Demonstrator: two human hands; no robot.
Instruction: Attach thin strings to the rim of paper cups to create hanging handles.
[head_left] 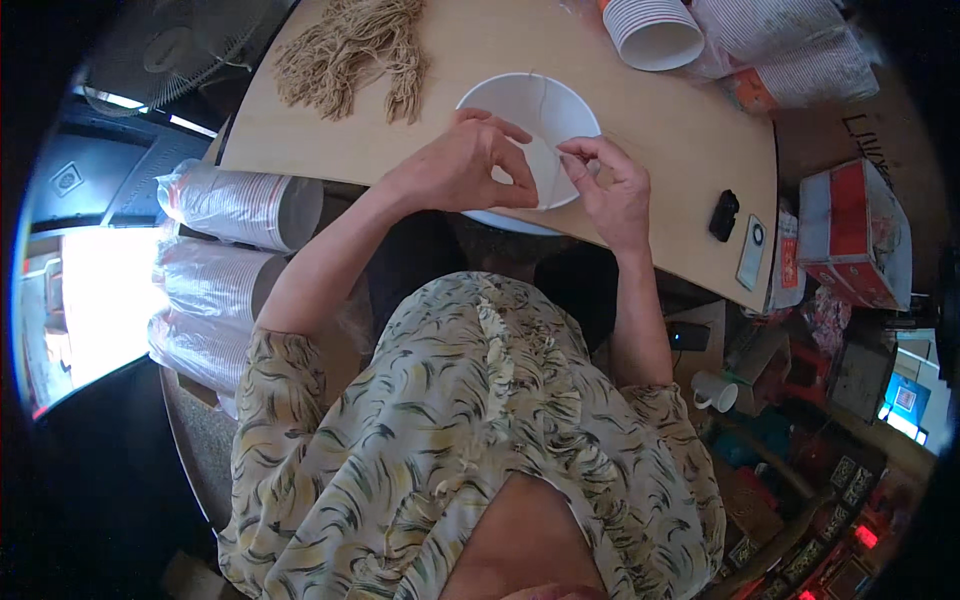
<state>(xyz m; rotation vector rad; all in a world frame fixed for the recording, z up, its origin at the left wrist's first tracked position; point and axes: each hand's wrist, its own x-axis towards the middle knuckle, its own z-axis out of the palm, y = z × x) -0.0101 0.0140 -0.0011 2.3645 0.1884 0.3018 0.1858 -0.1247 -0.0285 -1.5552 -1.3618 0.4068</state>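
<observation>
A white round tub [508, 92] sits at the front edge of the table, its mouth facing up toward me. A thin pale strand runs down its inner far wall from the rim. My left hand [465, 165] is over the tub's left side, thumb and forefinger curled together in a pinch. At the tub's right side, my right hand [615, 195] has its thumb and forefinger pressed together. What either pinch holds is too small to make out. A bundle of beige twine [350, 60] lies on the table, beyond my left hand.
Stacked white paper tubs [660, 45] lie at the table's [680, 170] far right. A black object [724, 215] and a phone-like slab [750, 252] rest near its right edge. Plastic-wrapped tub stacks [225, 205] stand at left. A red-and-white carton [850, 235] and white mug [714, 391] are at right.
</observation>
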